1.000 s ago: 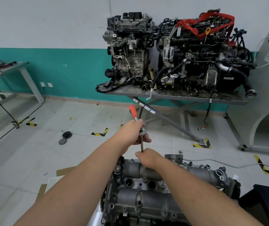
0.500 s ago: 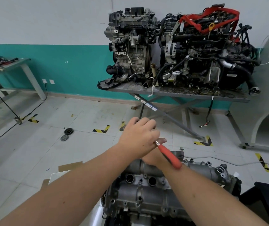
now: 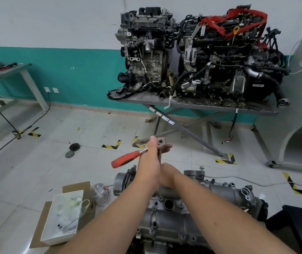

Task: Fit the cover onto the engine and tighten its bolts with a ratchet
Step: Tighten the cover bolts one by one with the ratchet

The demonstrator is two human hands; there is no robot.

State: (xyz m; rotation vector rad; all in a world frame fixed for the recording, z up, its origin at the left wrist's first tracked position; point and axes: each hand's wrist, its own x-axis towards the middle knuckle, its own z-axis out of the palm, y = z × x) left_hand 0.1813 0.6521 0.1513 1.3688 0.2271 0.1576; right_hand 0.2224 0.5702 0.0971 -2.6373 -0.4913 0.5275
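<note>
Cover (image 3: 192, 217) already seated on engine (image 3: 252, 200), so fitting looks done; bolt tightening underway at far edge, approx mid-task. Left hand (image 3: 149, 162) wrapped round ratchet (image 3: 137, 154) just below head, red handle sticking out left. Right hand (image 3: 166, 176) curled round ext. shaft down near cover. Remaining bolts' tightness: can't tell.
</note>
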